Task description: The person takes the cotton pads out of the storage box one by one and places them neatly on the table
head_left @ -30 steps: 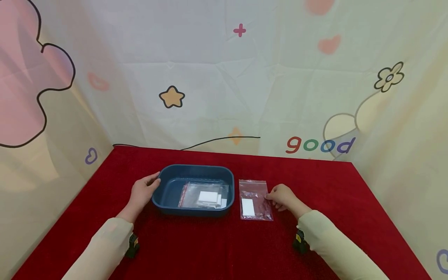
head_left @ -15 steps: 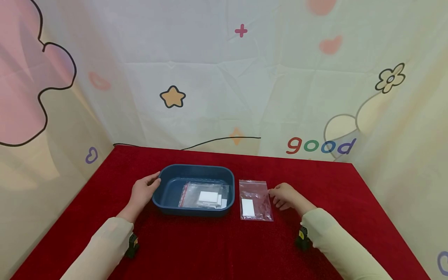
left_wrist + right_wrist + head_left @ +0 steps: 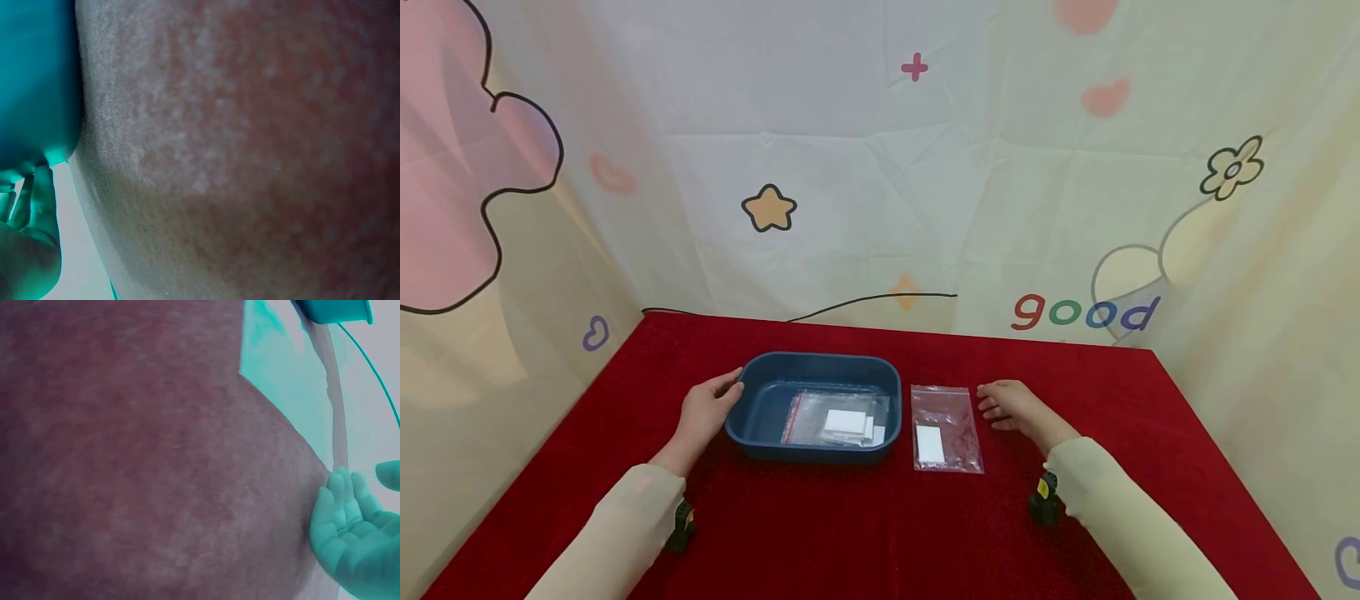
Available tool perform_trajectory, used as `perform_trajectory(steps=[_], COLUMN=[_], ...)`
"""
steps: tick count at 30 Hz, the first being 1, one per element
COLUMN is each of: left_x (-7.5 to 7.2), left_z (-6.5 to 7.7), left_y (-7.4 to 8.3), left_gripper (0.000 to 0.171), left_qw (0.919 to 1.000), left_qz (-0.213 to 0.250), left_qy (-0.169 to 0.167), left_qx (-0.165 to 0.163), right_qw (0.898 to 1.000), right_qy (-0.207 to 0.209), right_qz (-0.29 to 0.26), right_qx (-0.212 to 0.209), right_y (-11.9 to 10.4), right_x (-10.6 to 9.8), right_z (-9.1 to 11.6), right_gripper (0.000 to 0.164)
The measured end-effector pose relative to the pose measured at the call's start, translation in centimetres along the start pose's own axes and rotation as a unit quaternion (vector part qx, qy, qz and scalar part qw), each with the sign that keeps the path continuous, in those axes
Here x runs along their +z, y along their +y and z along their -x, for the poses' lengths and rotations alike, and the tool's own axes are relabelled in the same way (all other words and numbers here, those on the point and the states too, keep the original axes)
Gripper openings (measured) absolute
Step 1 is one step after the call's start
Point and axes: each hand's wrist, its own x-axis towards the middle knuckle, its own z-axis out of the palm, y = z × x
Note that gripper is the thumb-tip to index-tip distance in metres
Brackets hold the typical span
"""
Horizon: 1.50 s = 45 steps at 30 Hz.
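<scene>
Fingers (image 3: 992, 389) of the right hand (image 3: 1017, 407) loose, slightly bent, holding nothing. Clear zip bag (image 3: 951, 417) lies flat just left of them, its upper right edge nearest; whether the tips touch it, can't tell. White card (image 3: 930, 445) in the bag, lower left corner, farther from those fingers. Blue basin (image 3: 812, 454) beyond the bag, farther left. Left hand (image 3: 702, 408) on the basin's far side, fingers straight, touching its outer wall. Clear bags (image 3: 812, 412) with white pieces (image 3: 846, 422) overlap inside the basin, right of the left fingers. Red cloth (image 3: 880, 533) covers the table below both hands.
</scene>
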Motion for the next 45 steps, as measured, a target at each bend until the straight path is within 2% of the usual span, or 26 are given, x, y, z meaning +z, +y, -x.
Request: perform_trajectory(steps=[3,9,22,26,32,45], left_x=[0.0,0.0,-0.2,-0.1,0.0,0.0], left_z=[0.0,0.1,0.3,0.3,0.1,0.1], left_y=[0.0,0.0,0.4,0.4,0.2,0.2], left_gripper=[0.05,0.05,0.05,0.05,0.049,0.049], left_qw=[1.0,1.0,0.9999,0.9999,0.9999,0.9995], left_qz=[0.002,-0.002,0.007,0.006,0.005,0.028], left_qy=[-0.002,-0.002,-0.005,-0.004,-0.001,-0.004], left_qx=[-0.002,-0.004,-0.014,-0.013,-0.012,-0.017], right_qw=[1.0,0.999,0.999,0.999,0.999,0.993], right_qy=[0.003,0.008,0.002,0.001,-0.017,-0.051], right_qz=[-0.028,-0.038,-0.014,-0.01,-0.004,0.029], right_qx=[-0.005,-0.012,-0.049,-0.049,-0.052,-0.101], right_y=[-0.2,-1.2,-4.9,-6.0,-7.8,-11.7], right_x=[-0.4,-0.6,-0.3,0.0,0.3,0.9], right_z=[-0.4,-0.6,-1.3,-1.6,-1.6,-1.5], right_gripper=[0.043,0.047,0.05,0.051,0.052,0.05])
